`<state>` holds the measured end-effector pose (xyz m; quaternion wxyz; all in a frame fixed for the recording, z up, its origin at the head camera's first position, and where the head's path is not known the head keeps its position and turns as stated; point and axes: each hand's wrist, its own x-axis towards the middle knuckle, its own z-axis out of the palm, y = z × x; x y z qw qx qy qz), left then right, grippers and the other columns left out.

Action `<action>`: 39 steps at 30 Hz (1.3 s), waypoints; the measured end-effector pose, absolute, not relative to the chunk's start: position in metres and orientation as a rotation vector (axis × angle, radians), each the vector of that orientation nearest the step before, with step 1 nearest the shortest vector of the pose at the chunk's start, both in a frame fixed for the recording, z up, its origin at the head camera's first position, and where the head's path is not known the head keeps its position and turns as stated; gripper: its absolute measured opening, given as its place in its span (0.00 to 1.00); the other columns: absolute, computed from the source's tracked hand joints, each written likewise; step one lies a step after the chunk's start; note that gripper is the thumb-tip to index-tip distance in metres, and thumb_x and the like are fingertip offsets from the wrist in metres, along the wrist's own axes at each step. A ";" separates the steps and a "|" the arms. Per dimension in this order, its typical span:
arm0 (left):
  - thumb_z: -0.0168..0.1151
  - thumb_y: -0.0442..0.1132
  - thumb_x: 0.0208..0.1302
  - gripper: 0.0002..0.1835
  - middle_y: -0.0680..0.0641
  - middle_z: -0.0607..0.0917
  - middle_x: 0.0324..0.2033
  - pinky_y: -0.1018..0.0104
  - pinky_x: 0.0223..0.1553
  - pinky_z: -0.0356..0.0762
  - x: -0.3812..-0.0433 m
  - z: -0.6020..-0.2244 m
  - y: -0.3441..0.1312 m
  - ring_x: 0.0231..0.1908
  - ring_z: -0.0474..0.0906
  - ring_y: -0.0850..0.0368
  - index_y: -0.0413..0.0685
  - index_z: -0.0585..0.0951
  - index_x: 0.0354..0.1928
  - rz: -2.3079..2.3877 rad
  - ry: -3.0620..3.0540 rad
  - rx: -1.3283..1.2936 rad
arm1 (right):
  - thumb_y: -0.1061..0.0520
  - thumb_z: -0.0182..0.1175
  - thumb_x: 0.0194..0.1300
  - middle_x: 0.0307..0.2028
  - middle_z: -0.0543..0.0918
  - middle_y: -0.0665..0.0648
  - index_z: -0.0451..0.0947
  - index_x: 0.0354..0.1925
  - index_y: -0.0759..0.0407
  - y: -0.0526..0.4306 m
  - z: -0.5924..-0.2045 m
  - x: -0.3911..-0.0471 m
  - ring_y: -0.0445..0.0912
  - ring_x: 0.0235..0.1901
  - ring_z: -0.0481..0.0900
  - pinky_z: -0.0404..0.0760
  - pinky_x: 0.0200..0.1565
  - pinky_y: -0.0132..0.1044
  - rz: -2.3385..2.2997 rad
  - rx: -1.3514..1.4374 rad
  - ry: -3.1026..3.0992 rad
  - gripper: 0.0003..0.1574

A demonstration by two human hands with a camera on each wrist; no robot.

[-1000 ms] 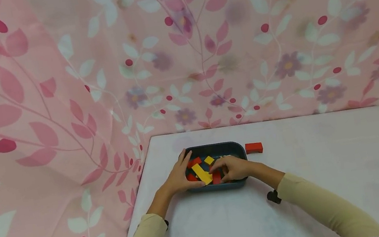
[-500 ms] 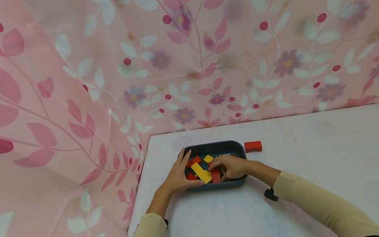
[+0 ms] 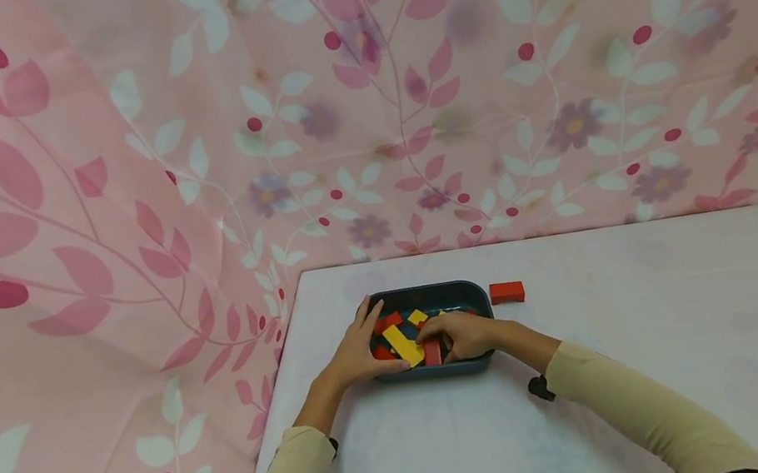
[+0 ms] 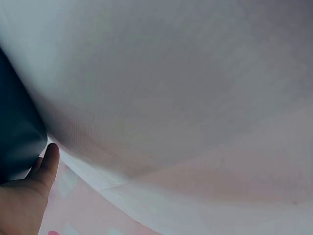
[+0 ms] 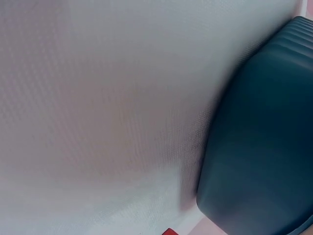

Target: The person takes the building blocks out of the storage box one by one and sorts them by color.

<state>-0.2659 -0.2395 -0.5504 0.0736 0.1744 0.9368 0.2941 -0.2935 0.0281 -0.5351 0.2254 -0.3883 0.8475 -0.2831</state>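
A pink, leaf-patterned cloth (image 3: 402,110) hangs behind a pale tabletop (image 3: 668,321). Two light sleeves (image 3: 640,402) reach in from the near edge toward a dark tray (image 3: 441,372) near the tabletop's far left part.

The left hand (image 3: 354,355) spans the tray's left end, its fingers fairly straight against the outside and its thumb along the near side. The right hand (image 3: 468,333) is inside the tray with bent fingers, and seems to pinch a red block (image 3: 432,352) between finger and thumb; the contact itself is partly hidden. In the last second both hands have barely moved. That suggests the block is being gripped or adjusted where it lies, since it has not come out of the tray.

A long yellow block (image 3: 402,345) lies aslant just left of the pinched one. A lone red brick (image 3: 506,293) sits outside, just beside the tray's right end. Smallest is a yellow piece (image 3: 417,317) near the tray's middle.
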 end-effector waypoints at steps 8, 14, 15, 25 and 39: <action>0.71 0.73 0.42 0.65 0.54 0.38 0.80 0.33 0.68 0.59 -0.266 -0.551 -0.239 0.75 0.51 0.38 0.66 0.46 0.79 0.863 2.821 0.523 | 0.63 0.71 0.58 0.63 0.76 0.53 0.80 0.60 0.46 0.025 -0.541 -0.295 0.44 0.43 0.73 0.81 0.46 0.33 -0.733 -1.119 2.374 0.31; 0.71 0.73 0.42 0.65 0.53 0.39 0.80 0.32 0.68 0.60 -0.267 -0.552 -0.240 0.75 0.52 0.38 0.65 0.47 0.79 0.873 2.833 0.547 | 0.60 0.72 0.58 0.60 0.77 0.54 0.83 0.54 0.45 0.024 -0.541 -0.296 0.48 0.57 0.74 0.76 0.63 0.47 -0.708 -1.136 2.406 0.25; 0.71 0.73 0.42 0.65 0.53 0.38 0.80 0.33 0.68 0.59 -0.267 -0.552 -0.240 0.75 0.52 0.38 0.66 0.47 0.79 0.874 2.833 0.550 | 0.60 0.72 0.58 0.59 0.77 0.54 0.84 0.53 0.45 0.024 -0.541 -0.296 0.49 0.56 0.74 0.76 0.63 0.49 -0.706 -1.139 2.410 0.24; 0.72 0.72 0.42 0.66 0.52 0.38 0.80 0.31 0.67 0.59 -0.266 -0.550 -0.241 0.76 0.50 0.38 0.65 0.47 0.79 0.901 2.816 0.560 | 0.54 0.73 0.58 0.53 0.80 0.53 0.86 0.48 0.46 0.024 -0.540 -0.294 0.48 0.52 0.75 0.78 0.59 0.48 -0.719 -1.148 2.463 0.18; 0.72 0.72 0.43 0.65 0.52 0.38 0.80 0.31 0.68 0.57 -0.264 -0.550 -0.240 0.76 0.50 0.38 0.67 0.47 0.79 0.913 2.809 0.553 | 0.41 0.70 0.58 0.49 0.78 0.51 0.83 0.51 0.47 0.027 -0.543 -0.295 0.42 0.46 0.72 0.78 0.50 0.37 -0.821 -1.149 2.460 0.24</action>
